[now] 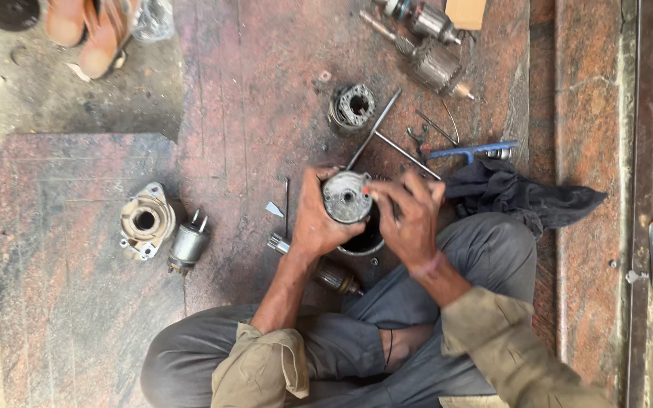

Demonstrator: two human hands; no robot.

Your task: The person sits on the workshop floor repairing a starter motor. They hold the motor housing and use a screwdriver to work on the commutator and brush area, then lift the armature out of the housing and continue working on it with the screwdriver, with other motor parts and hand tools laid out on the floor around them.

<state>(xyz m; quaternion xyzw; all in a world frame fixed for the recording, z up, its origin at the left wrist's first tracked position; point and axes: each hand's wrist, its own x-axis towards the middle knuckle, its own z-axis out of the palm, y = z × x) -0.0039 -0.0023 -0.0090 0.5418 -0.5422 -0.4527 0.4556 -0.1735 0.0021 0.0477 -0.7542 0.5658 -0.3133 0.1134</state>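
Red-brown stone slabs (pixel 266 91) form the floor where a person sits cross-legged in grey trousers, seen from above. Both hands meet over a round grey metal motor end cap (pixel 346 196), held just above a dark cylindrical housing (pixel 364 243) that stands on the floor between the knees. The left hand (pixel 315 219) wraps its fingers around the cap's left side in a closed grip. The right hand (pixel 410 215) curls over the cap's right edge, fingertips pinched at its rim; whether it holds some small part there is too small to tell. A ribbed armature (pixel 334 276) lies on the floor beneath the left wrist. To the left, well apart, sit a pale metal nose housing (pixel 143 221) and, just beside it, a small cylindrical solenoid (pixel 188 245). Beyond the hands lie a brush-holder ring (pixel 352 106), two long thin bolts (pixel 387 136), a blue-handled tool (pixel 470 151), a dark rag (pixel 523 195) and two more armatures (pixel 425 45).
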